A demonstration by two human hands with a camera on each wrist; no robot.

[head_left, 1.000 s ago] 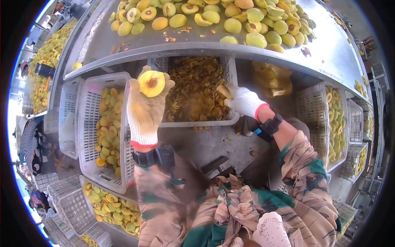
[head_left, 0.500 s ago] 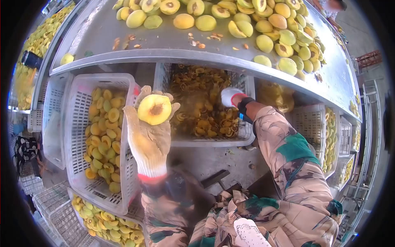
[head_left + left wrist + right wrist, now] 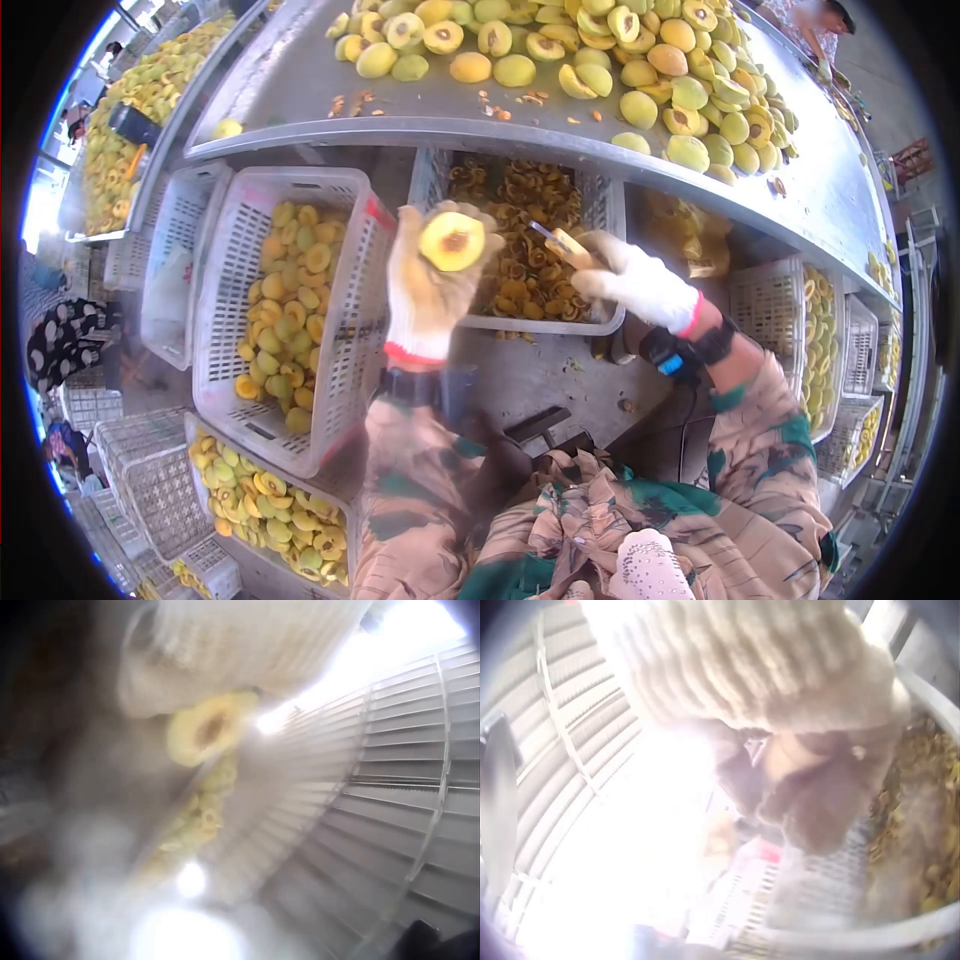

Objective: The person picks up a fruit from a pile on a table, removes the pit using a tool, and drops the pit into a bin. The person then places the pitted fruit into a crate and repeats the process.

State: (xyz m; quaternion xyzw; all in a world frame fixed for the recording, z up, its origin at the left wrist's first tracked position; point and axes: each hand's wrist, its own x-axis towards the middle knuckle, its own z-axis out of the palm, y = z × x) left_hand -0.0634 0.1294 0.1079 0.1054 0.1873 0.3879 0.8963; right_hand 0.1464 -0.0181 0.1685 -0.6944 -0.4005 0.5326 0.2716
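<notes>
My gloved left hand (image 3: 432, 285) holds a peach half (image 3: 452, 242) palm up, its yellow cut face and brown centre turned upward. The left wrist view also shows this peach half (image 3: 206, 731), below the white glove. To its right my gloved right hand (image 3: 635, 280) grips a small knife-like tool (image 3: 562, 245) with a light wooden handle and a short metal tip pointing at the fruit. A gap remains between tip and peach. In the right wrist view the glove (image 3: 810, 780) hides most of the tool.
Below the hands stands a crate (image 3: 540, 323) of brown and yellow scraps. A white crate (image 3: 335, 400) of peach halves stands on the left. Ahead, a metal table (image 3: 290, 110) bears a peach pile (image 3: 690, 95). More crates (image 3: 765, 310) are at the right.
My right hand reached down over the scrap crate, then came back up towards the left hand, the tool's tip now showing. The left hand keeps holding the peach half face up.
</notes>
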